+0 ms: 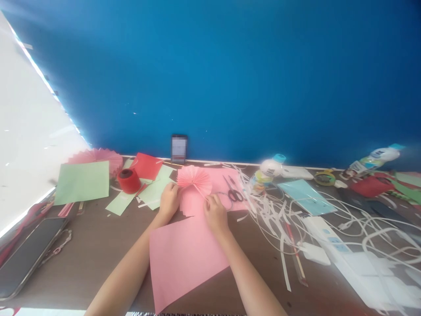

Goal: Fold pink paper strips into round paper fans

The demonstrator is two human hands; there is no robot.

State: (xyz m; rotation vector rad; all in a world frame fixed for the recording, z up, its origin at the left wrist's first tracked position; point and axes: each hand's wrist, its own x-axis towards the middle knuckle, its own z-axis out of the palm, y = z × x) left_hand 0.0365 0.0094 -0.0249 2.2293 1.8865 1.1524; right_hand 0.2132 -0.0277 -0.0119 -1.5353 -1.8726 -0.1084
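Note:
A pleated pink paper fan (194, 178) stands spread open on the brown table, held from both sides. My left hand (169, 199) pinches its left lower edge with fingers closed. My right hand (215, 213) grips its right lower end, fingers curled. Under and behind the fan lies a flat pink sheet (213, 188). Another pink sheet (184, 256) lies in front between my forearms. Black-handled scissors (233, 191) rest just right of the fan.
Green paper (82, 182), a red tape roll (129, 180), red paper (146, 166) and another pink fan (98, 156) lie left. A phone (179, 148) leans on the blue wall. Glue bottles (269, 169), white paper strips (272, 210), cables and a power strip (324, 235) crowd the right. A dark phone (28, 256) lies near left.

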